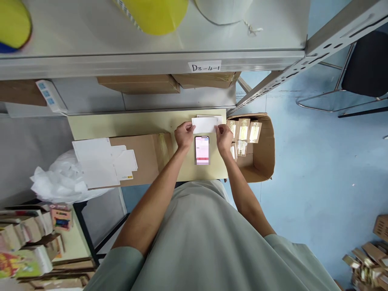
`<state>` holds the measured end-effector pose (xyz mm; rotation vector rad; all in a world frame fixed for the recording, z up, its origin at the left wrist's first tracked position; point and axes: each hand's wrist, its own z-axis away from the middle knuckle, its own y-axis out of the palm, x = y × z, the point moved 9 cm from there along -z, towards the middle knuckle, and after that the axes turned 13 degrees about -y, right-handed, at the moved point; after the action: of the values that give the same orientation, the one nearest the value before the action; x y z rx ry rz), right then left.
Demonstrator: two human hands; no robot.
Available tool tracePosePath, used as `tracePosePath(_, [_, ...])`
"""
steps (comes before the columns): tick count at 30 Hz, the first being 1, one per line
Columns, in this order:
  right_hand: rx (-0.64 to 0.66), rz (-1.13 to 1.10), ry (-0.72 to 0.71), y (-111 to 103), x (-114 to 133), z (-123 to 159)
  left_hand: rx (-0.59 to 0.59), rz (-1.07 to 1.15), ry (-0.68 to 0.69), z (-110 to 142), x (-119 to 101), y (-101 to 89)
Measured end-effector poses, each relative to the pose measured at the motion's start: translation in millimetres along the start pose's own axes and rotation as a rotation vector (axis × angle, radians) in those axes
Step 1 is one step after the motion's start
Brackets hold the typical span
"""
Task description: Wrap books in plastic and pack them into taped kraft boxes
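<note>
Between my two hands I hold a small white card (205, 126) by its left and right ends, just above the pale yellow tabletop (139, 120). My left hand (183, 135) pinches the left end, thumb and fingertips together. At the right end, my right hand (223, 138) grips it the same way. Another white piece shows partly behind the card's top edge. Directly below lies a phone (202, 150) with its pinkish screen lit and facing up. The writing on the card, if any, is too small to read.
An open cardboard box (263, 151) with several small taped packages stands right of the table. To the left, white flat sheets (97, 163) lie on a cardboard piece (142, 155), beside crumpled white plastic (60, 180). A metal shelf (151, 62) overhangs the far side.
</note>
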<state>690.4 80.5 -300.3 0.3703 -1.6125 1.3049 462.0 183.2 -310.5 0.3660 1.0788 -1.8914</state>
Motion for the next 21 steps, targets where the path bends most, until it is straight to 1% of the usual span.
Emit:
tracePosePath(6, [0.020,0.008,-0.018,2.0,-0.6,-2.5,-0.034,-0.033,0.055,7.3,-13.0,-4.8])
tracePosePath(8, [0.035,0.024,-0.015,2.9,-2.3,-3.3,-0.065,-0.055,0.092,9.5,-19.3,-7.9])
tracePosePath(10, [0.015,0.064,-0.052,0.2,1.2,-3.8,-0.110,-0.071,0.113,11.4,-24.6,-12.0])
tracePosePath(11, [0.000,0.085,-0.095,-1.3,6.4,-3.9,-0.117,-0.074,0.109,12.1,-26.3,-12.7])
tracePosePath(13, [-0.004,0.112,-0.208,-0.7,21.6,-3.2,-0.090,-0.060,0.082,14.9,-29.1,-10.5])
tracePosePath(15, [0.048,0.104,-0.301,6.9,37.7,-1.4,-0.053,-0.022,0.070,22.4,-35.6,-7.0])
tracePosePath(18, [0.120,0.067,-0.340,18.3,54.2,-0.1,-0.009,0.018,0.120,43.3,-55.8,-0.7])
tracePosePath(21, [0.113,0.048,-0.334,16.7,62.1,-2.2,0.062,0.006,0.193,65.5,-78.7,11.2])
